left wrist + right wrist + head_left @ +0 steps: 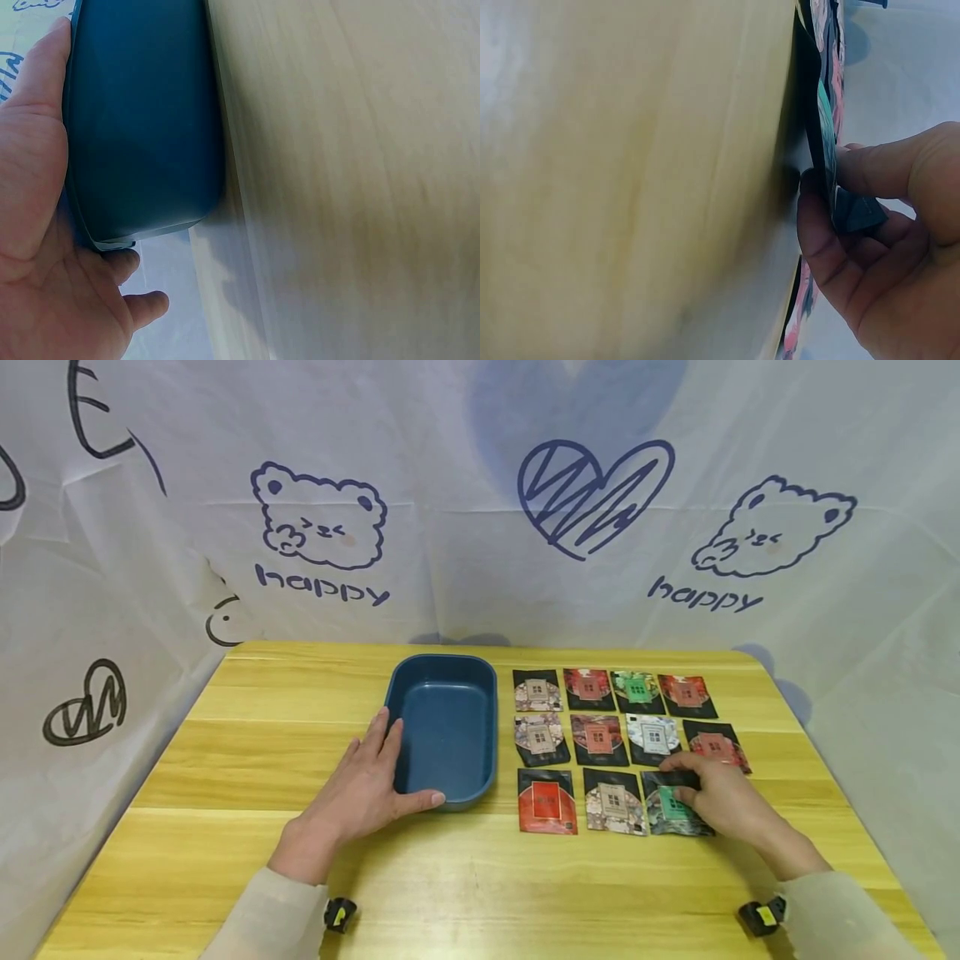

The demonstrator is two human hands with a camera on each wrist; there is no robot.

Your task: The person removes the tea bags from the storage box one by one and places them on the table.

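Observation:
A deep blue rectangular tub [450,735] stands left of the table's middle. My left hand [363,789] rests at its near left corner, with straight fingers along the left rim and the thumb on the near rim. The left wrist view shows the palm beside the tub wall [146,120]. On the right, my right hand [731,797] pinches a black and green sachet [667,812] at the right end of the nearest row. Thumb and fingers hold its edge from both faces in the right wrist view, where the sachet [826,142] appears edge-on, lifted off the wood.
Several other sachets lie in rows right of the tub, among them a red one [547,802], a beige one [615,803] and a white one [652,737]. The wooden table [450,885] ends at a white printed cloth [465,577] behind and beside it.

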